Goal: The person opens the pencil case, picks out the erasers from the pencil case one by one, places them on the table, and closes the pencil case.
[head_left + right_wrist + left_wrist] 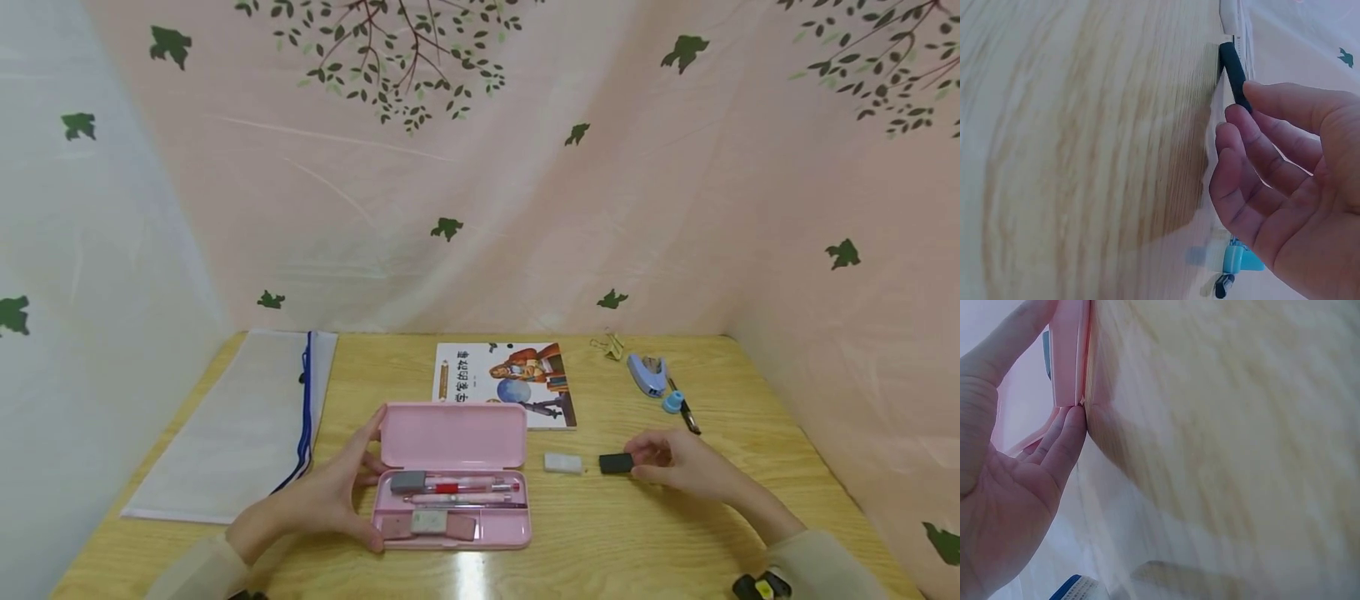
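Note:
A pink pencil case point(504, 533) lies open on the table, its lid tipped back. My left hand point(333, 492) grips its left side, thumb by the front corner and fingers at the lid; the left wrist view shows the fingertips against the pink case edge point(1067, 356). Inside are several pens point(465, 500), a grey block point(408, 482) and an eraser-like piece point(429, 522) with a pink holder. To the right, my right hand point(678, 461) pinches one end of a black eraser point(1234, 72) between thumb and fingertips. A white eraser point(562, 463) lies between the case and that hand.
Behind the case lies a picture book point(517, 371), partly covered by the lid. A white zip folder point(225, 425) with blue edging is at left. Back right are a gold binder clip point(611, 345), a blue-violet stapler-like tool point(647, 375), a small blue object point(672, 402) and a dark pen point(689, 419).

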{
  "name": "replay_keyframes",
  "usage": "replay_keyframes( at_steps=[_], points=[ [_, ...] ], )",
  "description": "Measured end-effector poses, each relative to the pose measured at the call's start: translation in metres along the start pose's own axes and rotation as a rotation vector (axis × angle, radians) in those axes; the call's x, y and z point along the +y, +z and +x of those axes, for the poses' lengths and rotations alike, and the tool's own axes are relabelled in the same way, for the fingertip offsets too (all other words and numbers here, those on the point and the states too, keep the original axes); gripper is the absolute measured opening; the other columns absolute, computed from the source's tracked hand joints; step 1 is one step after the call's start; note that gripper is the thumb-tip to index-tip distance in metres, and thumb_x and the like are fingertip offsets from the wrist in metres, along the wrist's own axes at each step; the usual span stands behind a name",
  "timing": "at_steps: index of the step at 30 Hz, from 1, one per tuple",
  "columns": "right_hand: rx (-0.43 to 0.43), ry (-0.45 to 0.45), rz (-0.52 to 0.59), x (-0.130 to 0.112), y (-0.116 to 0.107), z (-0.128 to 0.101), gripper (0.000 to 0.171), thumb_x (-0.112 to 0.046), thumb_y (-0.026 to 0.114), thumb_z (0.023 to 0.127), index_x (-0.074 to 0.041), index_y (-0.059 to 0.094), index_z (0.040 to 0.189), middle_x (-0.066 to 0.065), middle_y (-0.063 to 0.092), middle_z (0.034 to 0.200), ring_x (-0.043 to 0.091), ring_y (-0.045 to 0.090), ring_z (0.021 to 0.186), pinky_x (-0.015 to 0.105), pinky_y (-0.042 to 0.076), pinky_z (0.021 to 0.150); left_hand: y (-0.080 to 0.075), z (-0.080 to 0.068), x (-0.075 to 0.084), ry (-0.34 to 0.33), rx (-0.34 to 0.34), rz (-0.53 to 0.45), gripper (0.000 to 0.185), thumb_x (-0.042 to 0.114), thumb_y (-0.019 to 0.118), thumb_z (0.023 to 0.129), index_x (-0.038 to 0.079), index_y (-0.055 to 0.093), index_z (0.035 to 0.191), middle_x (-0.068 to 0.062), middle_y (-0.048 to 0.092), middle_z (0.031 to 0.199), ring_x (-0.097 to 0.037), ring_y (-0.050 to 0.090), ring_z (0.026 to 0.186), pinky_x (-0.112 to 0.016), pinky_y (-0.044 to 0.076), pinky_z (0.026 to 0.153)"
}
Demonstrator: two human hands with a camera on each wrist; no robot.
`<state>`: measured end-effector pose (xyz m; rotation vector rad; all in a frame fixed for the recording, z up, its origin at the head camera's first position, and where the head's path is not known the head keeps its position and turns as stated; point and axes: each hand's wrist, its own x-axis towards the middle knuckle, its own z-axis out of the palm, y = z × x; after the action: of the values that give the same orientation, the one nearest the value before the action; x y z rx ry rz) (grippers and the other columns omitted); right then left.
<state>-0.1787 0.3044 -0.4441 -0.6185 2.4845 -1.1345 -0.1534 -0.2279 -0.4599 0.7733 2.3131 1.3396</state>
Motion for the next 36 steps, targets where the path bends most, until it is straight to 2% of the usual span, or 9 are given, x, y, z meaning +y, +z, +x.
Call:
replay_keyframes(
  at_steps=[6, 14, 18, 26, 31, 36],
  points=[
    [-0.004, 0.003, 0.024, 0.002, -0.002, 0.000, 0.030, -0.013, 0.068, 0.098, 0.005, 0.065, 0.121, 0.005, 0.068, 0.099, 0.012, 0.063, 0.081, 0.025, 0.056, 0.061, -0.001, 0.000, 0.000, 0.001, -0.003, 0.005, 0.150, 0.031, 0.098, 0.064, 0.031, -0.017, 0.161, -0.017, 0.020, 0.159, -0.027, 0.055, 0.124, -0.032, 0.049, 0.106],
    [0.066, -0.038, 0.022, -0.007, -0.004, 0.004, 0.032, -0.016, 0.067, 0.099, 0.005, 0.063, 0.124, 0.008, 0.065, 0.097, 0.019, 0.063, 0.073, 0.027, 0.056, 0.057, -0.002, 0.000, 0.000, -0.007, -0.007, -0.004, 0.150, 0.031, 0.098, 0.064, 0.033, -0.016, 0.160, -0.017, 0.019, 0.159, -0.027, 0.055, 0.124, -0.033, 0.049, 0.106],
    [0.076, -0.069, 0.042, -0.028, 0.002, 0.010, 0.031, -0.017, 0.066, 0.100, 0.002, 0.064, 0.124, 0.005, 0.066, 0.098, 0.017, 0.063, 0.076, 0.027, 0.054, 0.058, -0.002, 0.000, 0.001, -0.003, -0.010, -0.002, 0.150, 0.031, 0.098, 0.064, 0.032, -0.016, 0.161, -0.018, 0.018, 0.160, -0.028, 0.055, 0.124, -0.033, 0.049, 0.106],
    [0.072, -0.155, 0.028, -0.088, 0.024, 0.032, 0.029, -0.023, 0.069, 0.099, -0.008, 0.069, 0.123, -0.001, 0.068, 0.096, 0.016, 0.064, 0.078, 0.026, 0.055, 0.058, -0.002, 0.000, 0.001, 0.009, -0.007, -0.004, 0.150, 0.031, 0.098, 0.064, 0.029, -0.016, 0.161, -0.018, 0.019, 0.159, -0.028, 0.055, 0.124, -0.036, 0.049, 0.107],
    [0.022, -0.231, 0.060, -0.114, 0.042, 0.048, 0.030, -0.020, 0.070, 0.098, -0.005, 0.069, 0.123, -0.002, 0.069, 0.096, 0.014, 0.064, 0.080, 0.025, 0.056, 0.062, -0.002, -0.001, 0.001, 0.015, -0.011, -0.013, 0.149, 0.030, 0.098, 0.064, 0.030, -0.016, 0.161, -0.018, 0.019, 0.159, -0.028, 0.054, 0.124, -0.035, 0.049, 0.107],
    [-0.020, -0.288, 0.039, -0.126, 0.066, 0.067, 0.030, -0.020, 0.070, 0.098, -0.002, 0.070, 0.122, -0.006, 0.069, 0.094, 0.010, 0.065, 0.080, 0.028, 0.060, 0.068, -0.002, -0.001, 0.000, 0.014, -0.013, -0.014, 0.149, 0.030, 0.098, 0.065, 0.030, -0.016, 0.161, -0.017, 0.019, 0.159, -0.028, 0.055, 0.124, -0.034, 0.049, 0.107]
  ],
)
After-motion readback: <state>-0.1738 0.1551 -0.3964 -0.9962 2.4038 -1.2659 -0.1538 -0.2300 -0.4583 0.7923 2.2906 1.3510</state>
